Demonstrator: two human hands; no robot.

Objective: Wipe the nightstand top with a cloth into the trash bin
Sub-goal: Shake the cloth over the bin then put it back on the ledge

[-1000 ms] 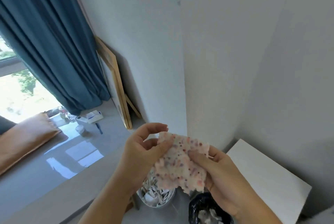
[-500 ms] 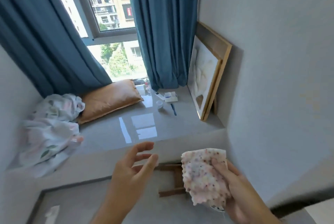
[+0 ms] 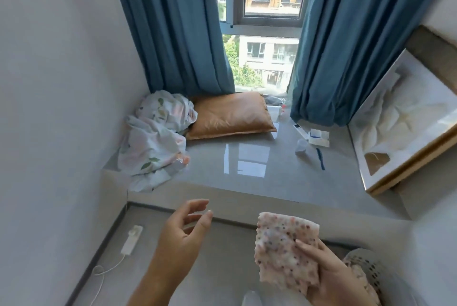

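My right hand (image 3: 331,278) holds a pink speckled cloth (image 3: 284,251) upright at the lower right of the head view, thumb pressed on its lower right part. To its left my left hand (image 3: 183,236) hovers with fingers spread and holds nothing. A white perforated basket (image 3: 371,268) with something inside peeks out behind my right hand at the bottom right. Neither the nightstand nor the black-lined bin is in view.
Ahead is a glossy grey window ledge (image 3: 247,172) with a crumpled floral sheet (image 3: 153,142), an orange pillow (image 3: 230,115), a tissue box (image 3: 319,137) and a small cup (image 3: 301,145). A framed picture (image 3: 400,127) leans at the right. A power strip (image 3: 132,239) lies on the floor.
My view swung left from the nightstand corner to the window ledge. My left hand let go of the cloth and opened; the right hand kept it.
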